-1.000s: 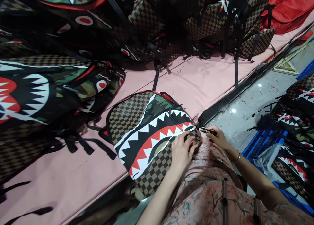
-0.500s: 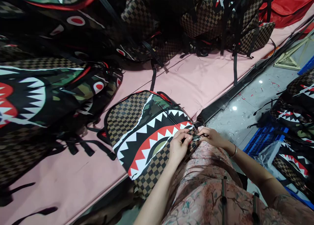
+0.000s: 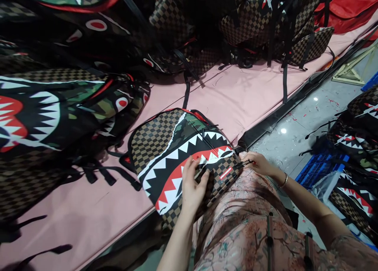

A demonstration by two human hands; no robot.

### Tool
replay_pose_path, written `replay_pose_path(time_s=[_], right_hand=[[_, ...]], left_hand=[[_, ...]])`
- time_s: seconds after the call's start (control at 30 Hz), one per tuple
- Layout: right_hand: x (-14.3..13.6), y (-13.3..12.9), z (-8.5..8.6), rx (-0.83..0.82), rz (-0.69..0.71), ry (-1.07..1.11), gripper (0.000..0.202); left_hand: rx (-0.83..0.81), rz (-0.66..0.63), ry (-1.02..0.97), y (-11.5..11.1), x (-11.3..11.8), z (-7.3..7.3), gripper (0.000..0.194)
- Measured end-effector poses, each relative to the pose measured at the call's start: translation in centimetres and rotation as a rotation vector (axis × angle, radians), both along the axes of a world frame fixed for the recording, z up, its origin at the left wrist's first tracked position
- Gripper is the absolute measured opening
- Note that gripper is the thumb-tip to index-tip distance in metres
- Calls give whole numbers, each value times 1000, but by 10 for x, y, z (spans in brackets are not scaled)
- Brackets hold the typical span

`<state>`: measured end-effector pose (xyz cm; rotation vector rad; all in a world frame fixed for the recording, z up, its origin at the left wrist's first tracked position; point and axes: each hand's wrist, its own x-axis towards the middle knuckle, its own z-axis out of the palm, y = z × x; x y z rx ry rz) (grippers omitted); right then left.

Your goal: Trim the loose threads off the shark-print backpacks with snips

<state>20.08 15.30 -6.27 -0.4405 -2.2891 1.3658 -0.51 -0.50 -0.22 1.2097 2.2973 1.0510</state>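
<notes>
A backpack [image 3: 156,139] with a brown check print, a camouflage patch and a red-and-white shark mouth lies tilted at the table edge, against my lap. Over its front panel is my left hand [image 3: 193,184], fingers apart and holding nothing; I cannot tell whether the fingertips touch the fabric. A small red label [image 3: 226,173] shows on the bag's checked lower part. By the bag's right corner, my right hand [image 3: 258,163] is closed around small dark thread snips [image 3: 245,164], whose tips point left toward the bag.
More shark-print backpacks [image 3: 44,117] are heaped on the left and along the back of the pink table [image 3: 220,90]. Red bags [image 3: 348,7] lie at the far right end. On the floor at right, further backpacks [image 3: 351,192] lie by a blue crate [image 3: 319,170].
My left hand has moved left, away from the snips, and its fingers have spread, uncovering the red label. My right hand has shifted slightly right with the snips.
</notes>
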Motion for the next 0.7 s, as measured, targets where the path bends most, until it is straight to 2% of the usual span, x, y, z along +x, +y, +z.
replay_pose_path(time_s=[0.1,0.23,0.47,0.7], right_hand=[[-6,4,-4,56,26,-19,25],[-14,9,-11,181,70,13,27],[-18,9,-17,262,81,98,24],[-10,12,-8,247,72,70,15]], left_hand=[[-54,37,-53,-16,5,-2,22],[-78,43,24,-26,17,-7,22],[-92,2,164,-23,26,-10,20],[-117,-7,153,-21,29,-6,22]])
